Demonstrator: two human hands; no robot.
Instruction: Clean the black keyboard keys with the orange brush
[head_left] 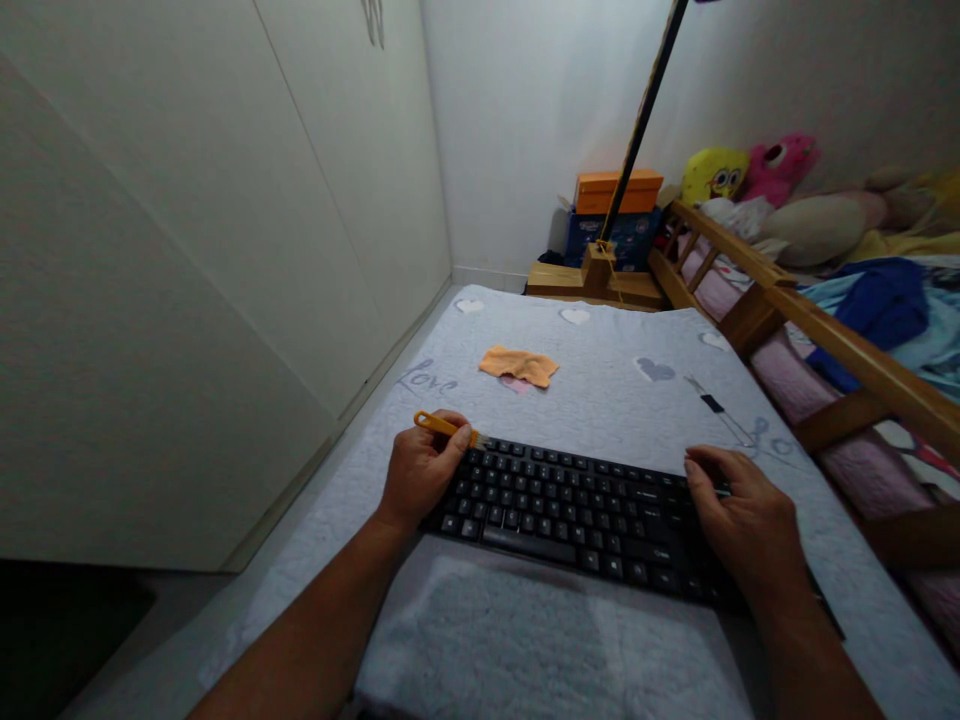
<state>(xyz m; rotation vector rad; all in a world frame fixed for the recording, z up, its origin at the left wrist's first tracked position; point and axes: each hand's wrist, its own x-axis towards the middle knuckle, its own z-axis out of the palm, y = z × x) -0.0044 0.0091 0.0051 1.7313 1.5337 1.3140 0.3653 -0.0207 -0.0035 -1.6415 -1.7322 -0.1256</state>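
Note:
A black keyboard (570, 510) lies across a grey quilted mat (600, 390) in front of me. My left hand (420, 470) is closed around a small orange-handled brush (444, 427), its tip at the keyboard's top left corner. My right hand (742, 520) rests on the keyboard's right end, fingers curled over its edge and gripping it. An orange cloth (519, 366) lies crumpled on the mat beyond the keyboard.
White cupboard doors (225, 250) run along the left. A wooden bed rail (810, 310) stands on the right, with plush toys (750, 175) and bedding behind it. Orange and blue boxes (616, 210) and a dark slanted pole (641, 120) stand at the far end.

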